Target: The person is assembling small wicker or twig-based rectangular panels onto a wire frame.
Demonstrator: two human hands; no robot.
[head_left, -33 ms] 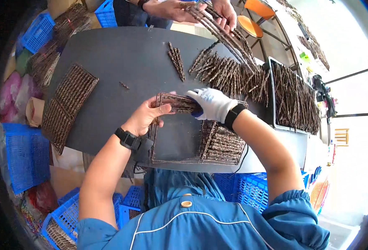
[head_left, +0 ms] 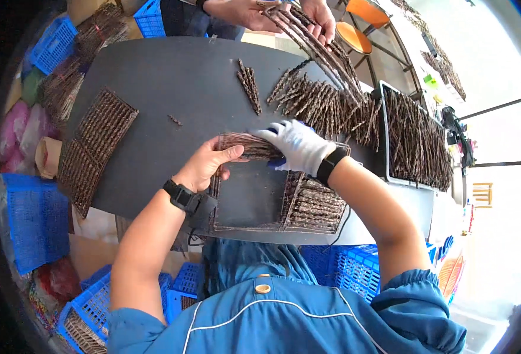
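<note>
While bent over a dark grey table (head_left: 172,88), faced its near edge, with a blue jacket low in the view. Stood among blue plastic crates (head_left: 36,218), stacked to the left of the table and under its near edge. Had, at the right end of the table, a dark tray (head_left: 414,141) packed with twisted brown sticks set side by side. Lay just left of that tray, and touching it, a loose pile of the same sticks (head_left: 325,106), fanned out over the tabletop. Rested at the left end, well apart from the hands, a finished woven panel (head_left: 98,141) of brown sticks in a frame.

Sat at the near edge, right in front of the body, a square wire frame (head_left: 254,200), partly woven: filled down its right side and along its top strip, bare in the middle with the tabletop showing through.

Gripped the frame's top left corner with the bare left hand (head_left: 204,168), fingers curled about the edge, thumb stretched out over the woven top strip. Pressed on that same strip with the white-gloved right hand (head_left: 299,144), fingers spread and nearly flat; could not tell whether anything was pinched beneath it.

Reached in from the far edge, a co-worker's two hands (head_left: 284,12), closed around a long bundle of sticks slanting down toward the pile. Lay between the far edge and the frame a small bunch of sticks (head_left: 250,88), alone. Wore a black watch (head_left: 181,194) on the left wrist.
</note>
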